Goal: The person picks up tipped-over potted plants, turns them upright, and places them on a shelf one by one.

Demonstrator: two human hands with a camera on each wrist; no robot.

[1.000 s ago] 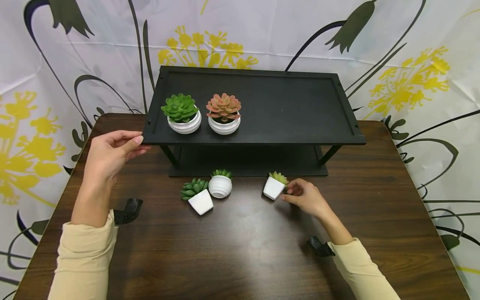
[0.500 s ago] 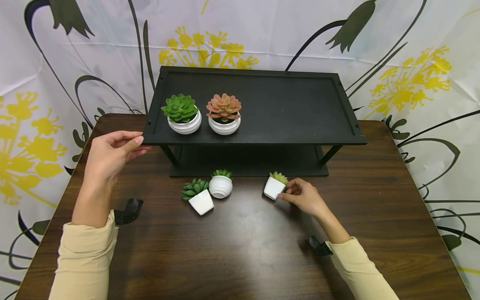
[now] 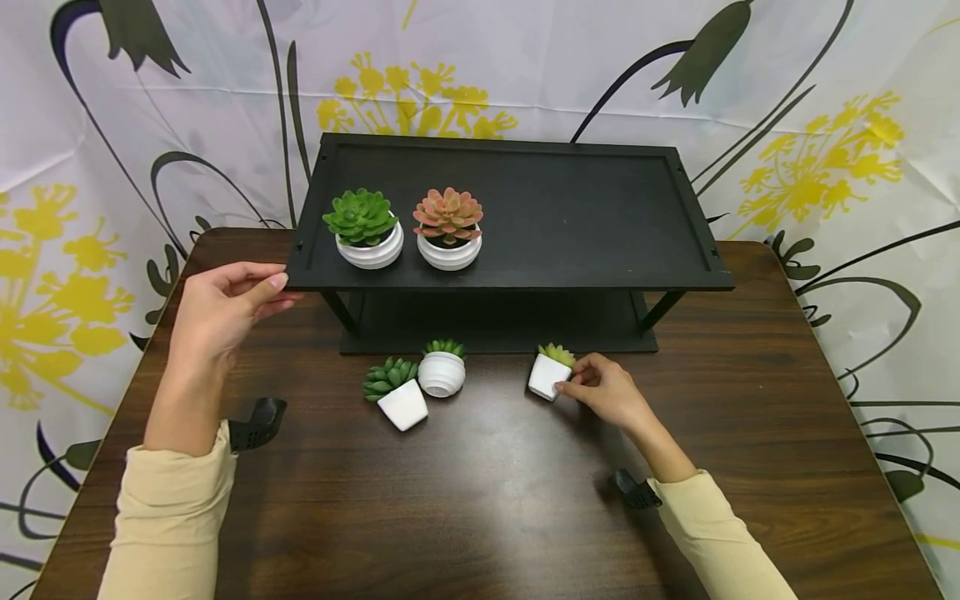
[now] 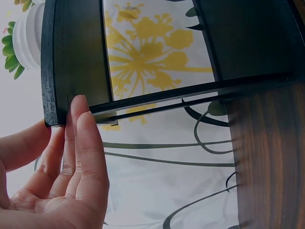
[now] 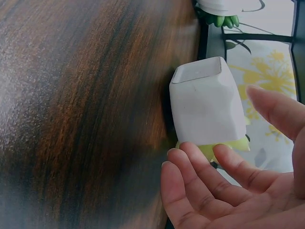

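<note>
At the black two-tier shelf [image 3: 525,250], my left hand [image 3: 217,312] pinches the front left corner of the top board, thumb above and fingers beneath. My right hand [image 3: 607,392] is at a small potted succulent [image 3: 549,377] with yellow-green leaves and a white square pot, lying tipped on the table before the shelf. In the right wrist view the fingertips [image 5: 188,150] are by the pot's rim and leaves. The thumb stands just off the pot's side there, with a narrow gap showing.
A green succulent [image 3: 363,225] and a pink one [image 3: 448,229] stand in white round pots on the top board's left half. Two more tipped succulents, one in a square pot [image 3: 403,406], one in a round pot [image 3: 441,373], lie on the brown table [image 3: 450,517]. A flowered cloth [image 3: 600,50] hangs behind.
My right hand has shifted slightly left, so its thumb now overlaps the lower corner of the square pot in the head view. The left hand has kept its place on the shelf.
</note>
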